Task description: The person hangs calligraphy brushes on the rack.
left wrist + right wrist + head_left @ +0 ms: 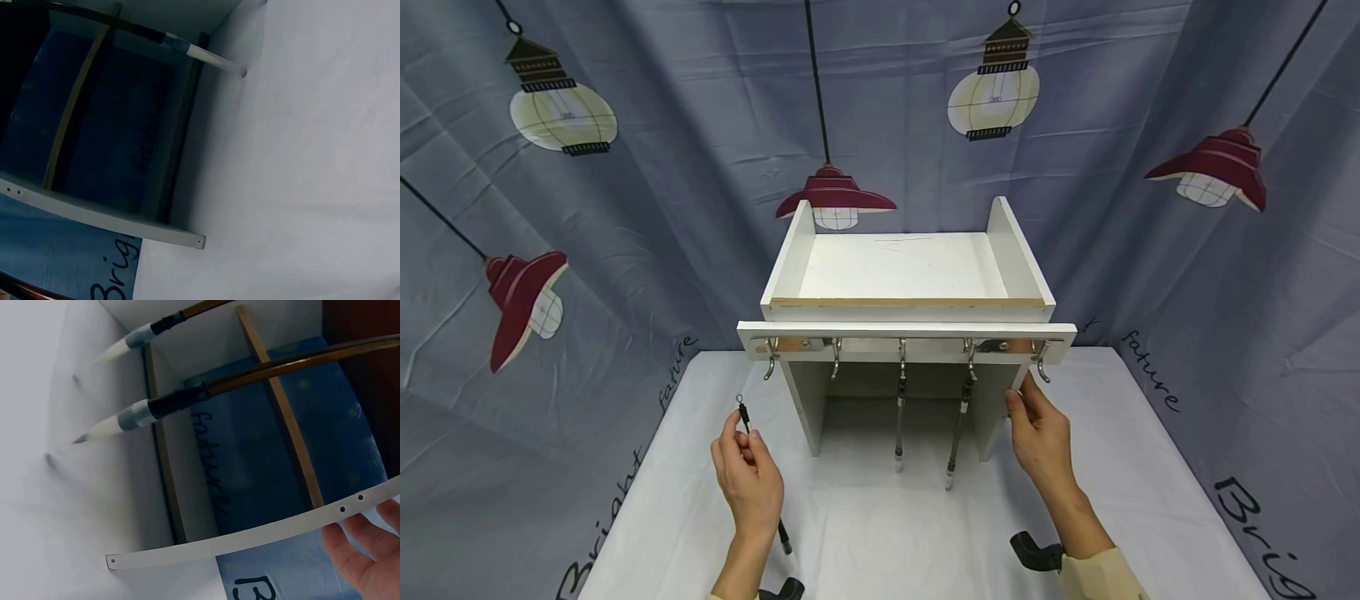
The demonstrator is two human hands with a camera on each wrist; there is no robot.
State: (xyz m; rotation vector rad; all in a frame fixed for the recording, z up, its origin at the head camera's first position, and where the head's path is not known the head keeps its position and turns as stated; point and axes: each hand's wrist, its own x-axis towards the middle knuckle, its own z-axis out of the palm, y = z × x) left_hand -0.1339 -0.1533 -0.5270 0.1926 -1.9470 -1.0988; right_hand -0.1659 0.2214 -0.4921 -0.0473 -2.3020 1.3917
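Note:
My left hand (748,479) pinches a writing brush (743,413) near its top loop. The brush hangs down behind the hand, and its lower end shows by the wrist. It is to the left of a white wooden rack (906,327). Two brushes hang from the rack's hooks: a middle brush (900,417) and a brush farther right (958,429). Pale pointed bristles (103,428) show up close in the right wrist view. My right hand (1043,437) grips the front edge of the rack's right side panel, fingertips touching its outside.
Free metal hooks hang along the front bar, among them a left hook (771,360) and a right hook (1041,362). An open tray (898,267) forms the rack's top. White cloth (880,542) covers the table, with a lamp-patterned curtain (685,167) around it.

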